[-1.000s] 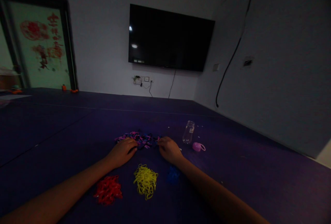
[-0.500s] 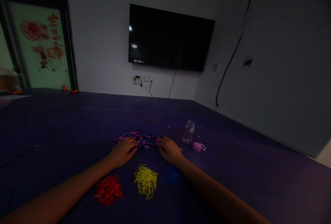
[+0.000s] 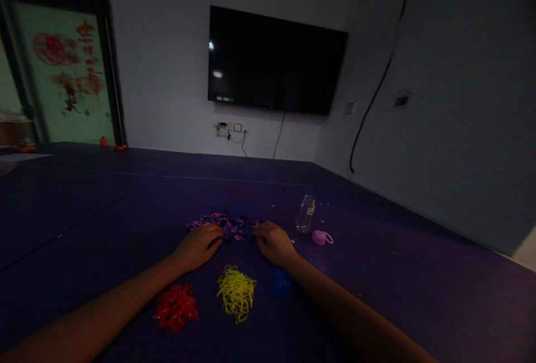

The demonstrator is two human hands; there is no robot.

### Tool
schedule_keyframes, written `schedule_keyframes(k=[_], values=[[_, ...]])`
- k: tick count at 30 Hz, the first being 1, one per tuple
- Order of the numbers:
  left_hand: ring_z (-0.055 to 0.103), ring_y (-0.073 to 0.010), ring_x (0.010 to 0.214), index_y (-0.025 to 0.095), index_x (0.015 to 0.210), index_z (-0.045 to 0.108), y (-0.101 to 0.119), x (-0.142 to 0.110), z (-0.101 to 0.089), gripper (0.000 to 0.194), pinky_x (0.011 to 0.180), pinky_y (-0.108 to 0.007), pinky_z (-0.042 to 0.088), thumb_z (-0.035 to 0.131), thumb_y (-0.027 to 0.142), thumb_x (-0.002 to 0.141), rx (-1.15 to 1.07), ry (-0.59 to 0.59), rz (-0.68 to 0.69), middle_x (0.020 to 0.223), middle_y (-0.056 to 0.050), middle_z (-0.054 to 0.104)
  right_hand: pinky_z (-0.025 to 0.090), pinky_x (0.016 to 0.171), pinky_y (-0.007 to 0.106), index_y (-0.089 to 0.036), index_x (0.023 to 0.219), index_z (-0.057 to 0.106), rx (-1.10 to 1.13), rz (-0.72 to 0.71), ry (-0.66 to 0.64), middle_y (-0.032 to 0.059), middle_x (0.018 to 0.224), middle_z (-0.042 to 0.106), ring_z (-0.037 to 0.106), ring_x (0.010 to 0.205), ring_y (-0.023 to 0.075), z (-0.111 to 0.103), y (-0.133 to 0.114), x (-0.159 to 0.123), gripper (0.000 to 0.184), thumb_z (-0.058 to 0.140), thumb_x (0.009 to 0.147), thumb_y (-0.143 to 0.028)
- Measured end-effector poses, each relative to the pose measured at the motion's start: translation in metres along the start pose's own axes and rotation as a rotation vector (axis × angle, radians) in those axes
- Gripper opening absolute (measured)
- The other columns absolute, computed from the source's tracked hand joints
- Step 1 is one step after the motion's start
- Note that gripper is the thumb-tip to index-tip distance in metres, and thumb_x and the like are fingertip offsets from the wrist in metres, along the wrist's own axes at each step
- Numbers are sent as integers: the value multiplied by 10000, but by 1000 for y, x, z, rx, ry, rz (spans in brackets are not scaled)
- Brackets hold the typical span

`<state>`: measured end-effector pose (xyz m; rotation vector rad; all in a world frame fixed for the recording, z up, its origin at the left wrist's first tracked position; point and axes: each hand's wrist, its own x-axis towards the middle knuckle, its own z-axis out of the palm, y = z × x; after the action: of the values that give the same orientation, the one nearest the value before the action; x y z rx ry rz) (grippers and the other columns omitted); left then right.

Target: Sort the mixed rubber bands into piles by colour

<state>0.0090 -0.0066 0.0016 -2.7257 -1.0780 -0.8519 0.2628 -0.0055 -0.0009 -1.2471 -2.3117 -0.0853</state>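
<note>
A loose heap of pink, blue and dark elastic bands [image 3: 234, 228] lies on the purple surface [image 3: 125, 201] in front of me. My left hand [image 3: 201, 243] rests at the heap's near left edge, fingers loosely curved and thumb apart, with no band visible in it. At the right end of the heap, my right hand [image 3: 273, 240] rests palm down, its loosely bent fingertips touching the bands. The undersides of both hands are hidden. Nearer to me are a red pile of bands [image 3: 176, 307], a yellow pile of bands [image 3: 237, 293] and a dim blue pile [image 3: 280, 283] beside my right wrist.
A clear bottle [image 3: 305, 215] stands uncapped right of my right hand, with a pink lid with a ring [image 3: 320, 237] beside it. Small white bits are scattered nearby. A television [image 3: 276, 61] hangs on the far wall, and a black cable [image 3: 372, 103] runs down the right wall.
My right hand's fingers have shifted very slightly at the heap. Otherwise both hands, the piles and the bottle stay where they were.
</note>
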Motion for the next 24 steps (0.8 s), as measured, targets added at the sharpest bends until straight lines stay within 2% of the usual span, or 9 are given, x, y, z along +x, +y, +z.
schedule_keyframes(k=[15, 24], values=[[589, -210, 936, 184, 959, 615, 0, 0, 0, 182, 841, -348, 456, 461, 158, 867, -2, 4, 0, 955, -65, 656, 414, 926, 304, -200, 926, 690, -30, -25, -11, 59, 1018, 688, 595, 989, 188, -2, -1, 1, 275, 479, 784, -95], [592, -202, 923, 192, 957, 621, -3, -1, 2, 191, 833, -347, 460, 458, 163, 862, -2, 7, 5, 944, -56, 659, 413, 948, 322, -217, 924, 708, -25, -22, -24, 53, 1062, 684, 605, 997, 193, 2, 2, 1, 291, 486, 777, -97]])
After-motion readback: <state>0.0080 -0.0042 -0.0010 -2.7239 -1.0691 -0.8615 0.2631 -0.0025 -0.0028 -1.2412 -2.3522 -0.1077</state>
